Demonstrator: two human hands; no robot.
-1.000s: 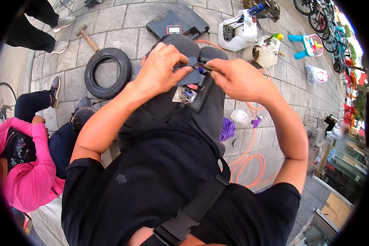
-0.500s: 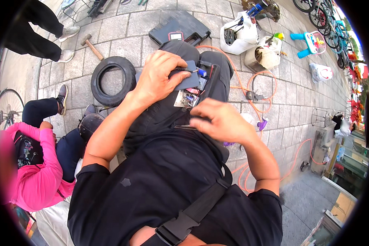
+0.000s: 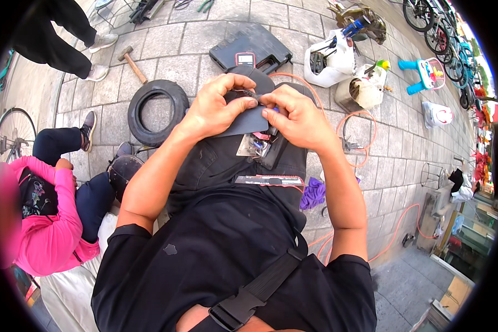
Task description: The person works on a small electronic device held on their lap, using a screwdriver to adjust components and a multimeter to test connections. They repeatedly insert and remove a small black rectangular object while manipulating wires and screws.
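My left hand (image 3: 218, 108) is closed in a pinch on a thin dark wire (image 3: 245, 92) above my lap. Fingertip to fingertip with it, my right hand (image 3: 297, 117) is pinched too; what it grips is too small to make out. Under the hands lies a flat dark grey panel (image 3: 248, 125). Below that, an electronic unit with small coloured parts (image 3: 258, 144) rests on my thighs, partly hidden by the panel and right hand. A red and grey utility knife (image 3: 271, 180) lies across my lap, nearer my body.
A black tyre (image 3: 136, 128) and a hammer (image 3: 131, 65) lie on the paving to the left. Ahead are a black case (image 3: 274, 47) and a white tool container (image 3: 340, 65). An orange hose (image 3: 375, 133) loops at right. A person in pink (image 3: 66, 221) sits at left.
My right hand has moved up and left from my lap to meet the left fingertips, closing in a pinch. The utility knife now shows plainly on my lap. The whole view has shifted slightly.
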